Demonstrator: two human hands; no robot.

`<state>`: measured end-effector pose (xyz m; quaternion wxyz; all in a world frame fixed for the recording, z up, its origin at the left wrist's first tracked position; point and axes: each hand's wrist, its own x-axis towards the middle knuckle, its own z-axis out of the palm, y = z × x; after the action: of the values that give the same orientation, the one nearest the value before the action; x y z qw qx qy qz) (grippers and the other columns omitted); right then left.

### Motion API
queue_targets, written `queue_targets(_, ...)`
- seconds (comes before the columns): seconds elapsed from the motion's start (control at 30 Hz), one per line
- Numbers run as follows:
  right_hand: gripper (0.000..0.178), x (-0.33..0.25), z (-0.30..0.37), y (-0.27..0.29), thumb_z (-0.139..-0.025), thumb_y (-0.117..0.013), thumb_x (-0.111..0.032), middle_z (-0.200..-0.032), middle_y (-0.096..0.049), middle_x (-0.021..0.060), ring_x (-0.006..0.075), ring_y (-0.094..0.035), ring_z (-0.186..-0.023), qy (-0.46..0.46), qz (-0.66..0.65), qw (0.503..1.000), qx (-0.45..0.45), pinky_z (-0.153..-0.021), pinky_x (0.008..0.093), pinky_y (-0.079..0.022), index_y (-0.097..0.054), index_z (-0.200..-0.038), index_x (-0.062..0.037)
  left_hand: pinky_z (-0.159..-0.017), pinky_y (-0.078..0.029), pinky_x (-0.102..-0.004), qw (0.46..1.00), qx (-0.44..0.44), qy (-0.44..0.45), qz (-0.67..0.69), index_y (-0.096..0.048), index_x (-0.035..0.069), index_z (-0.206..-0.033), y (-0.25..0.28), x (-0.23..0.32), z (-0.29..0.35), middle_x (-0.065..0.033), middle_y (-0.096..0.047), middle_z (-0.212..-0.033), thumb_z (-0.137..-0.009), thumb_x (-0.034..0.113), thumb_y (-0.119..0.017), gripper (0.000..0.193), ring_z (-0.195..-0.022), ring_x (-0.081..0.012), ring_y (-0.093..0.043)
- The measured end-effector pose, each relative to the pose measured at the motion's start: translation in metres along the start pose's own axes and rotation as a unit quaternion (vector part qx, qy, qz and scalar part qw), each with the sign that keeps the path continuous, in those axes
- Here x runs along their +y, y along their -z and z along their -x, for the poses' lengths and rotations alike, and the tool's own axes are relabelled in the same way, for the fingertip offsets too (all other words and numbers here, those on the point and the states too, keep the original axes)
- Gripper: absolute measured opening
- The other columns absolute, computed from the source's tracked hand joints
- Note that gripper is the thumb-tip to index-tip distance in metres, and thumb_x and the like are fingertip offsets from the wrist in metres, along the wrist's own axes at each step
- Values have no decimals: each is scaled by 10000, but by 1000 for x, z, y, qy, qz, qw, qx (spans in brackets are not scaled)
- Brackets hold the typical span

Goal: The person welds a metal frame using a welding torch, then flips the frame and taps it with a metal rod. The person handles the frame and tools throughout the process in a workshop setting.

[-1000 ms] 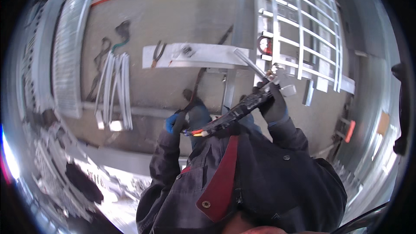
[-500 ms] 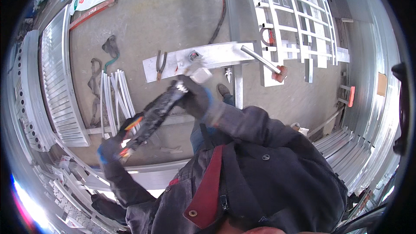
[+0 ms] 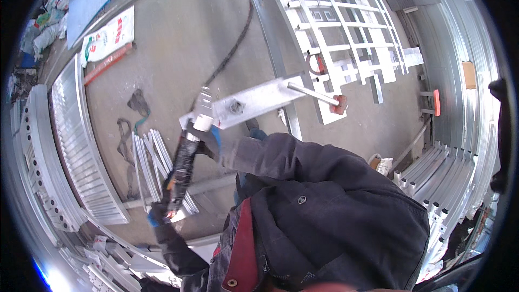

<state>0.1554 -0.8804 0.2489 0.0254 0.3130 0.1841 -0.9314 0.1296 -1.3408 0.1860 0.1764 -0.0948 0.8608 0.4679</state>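
Note:
Both my gloved hands hold a long black hand tool (image 3: 185,165) with a shiny silver head, its exact kind unclear. My right hand (image 3: 201,139) is wrapped round the body just below the head. At the lower end, my left hand (image 3: 159,212) grips it, partly hidden. The silver head overlaps the left part of a pale metal plate (image 3: 259,101) in view; whether they touch I cannot tell. A small dark object (image 3: 236,107) lies on that plate. Across its right end rests a hammer (image 3: 338,104) with a rusty head and a metal handle.
A white barred metal frame (image 3: 346,23) lies at the upper right. Several thin white bars (image 3: 145,157) are on the floor at left, beside dark straps (image 3: 125,140). A louvred panel (image 3: 89,146) and a white bag (image 3: 111,35) are farther left. Tubes (image 3: 432,170) are stacked at right.
The tool has swung more upright, its silver head moving left and up. My left hand has moved lower. The pliers on the plate no longer show, and the view has shifted.

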Motion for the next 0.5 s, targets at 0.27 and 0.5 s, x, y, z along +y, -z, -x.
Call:
queue_targets(0.27,328,-52,-21,58,-968,-680,-415,-955,-686,52,205,-703,-837,-6,-31,998,60,-766,364,-609,-609,-1075,-114,-754,-484,-377,993,-115,-30,29,-671,17,-853,-112,58,-49,-54,-631,-718,-1020,484,-542,513,-683,-173,-588)
queue_targets(0.5,239,-65,-81,39,-986,-665,-335,-818,-675,67,246,-681,-729,-4,-134,986,100,-740,416,-598,-620,-917,-111,-766,-480,-370,984,-152,-85,24,-641,18,-900,-105,152,-144,-56,-621,-762,-1038,437,-512,459,-703,-177,-576)
